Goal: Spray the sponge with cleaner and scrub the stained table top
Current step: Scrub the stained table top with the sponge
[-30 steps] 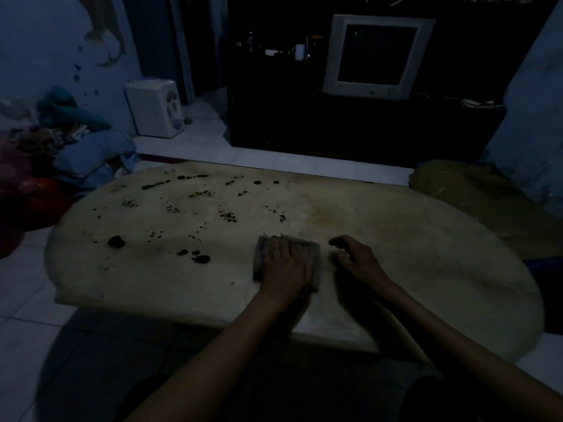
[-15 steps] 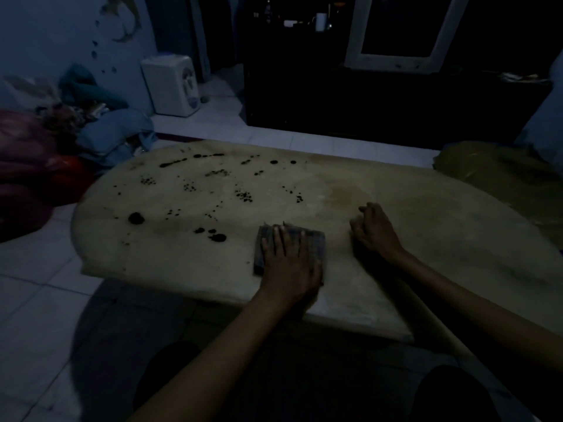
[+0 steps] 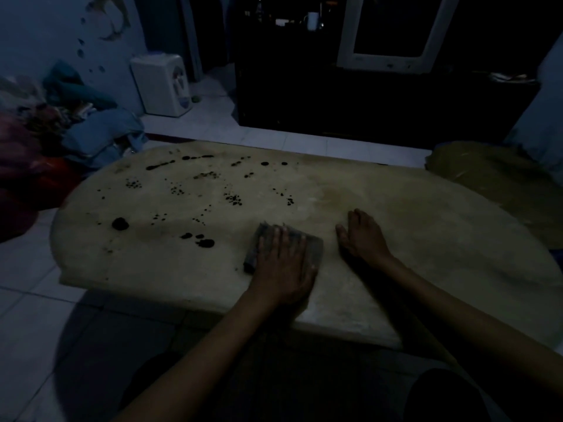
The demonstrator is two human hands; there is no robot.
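Observation:
A pale oval table top (image 3: 426,239) fills the middle of the view. Dark stains (image 3: 204,242) dot its left half, with a large blot (image 3: 120,223) near the left edge. A grey rectangular sponge (image 3: 261,241) lies near the front edge, just right of the nearest stains. My left hand (image 3: 283,266) presses flat on the sponge and covers most of it. My right hand (image 3: 364,236) rests palm down on bare table to the right, fingers apart, holding nothing. No cleaner bottle is in view.
A dark cabinet (image 3: 365,102) with a white-framed screen (image 3: 393,32) stands behind the table. A white appliance (image 3: 163,83) and a pile of clothes (image 3: 91,132) sit at the far left. An olive cushion (image 3: 493,175) touches the table's right end.
My head has tilted down and closer. My left hand stays pressed on the sponge, which has turned slightly near the stains. My right hand has shifted a little away from the sponge.

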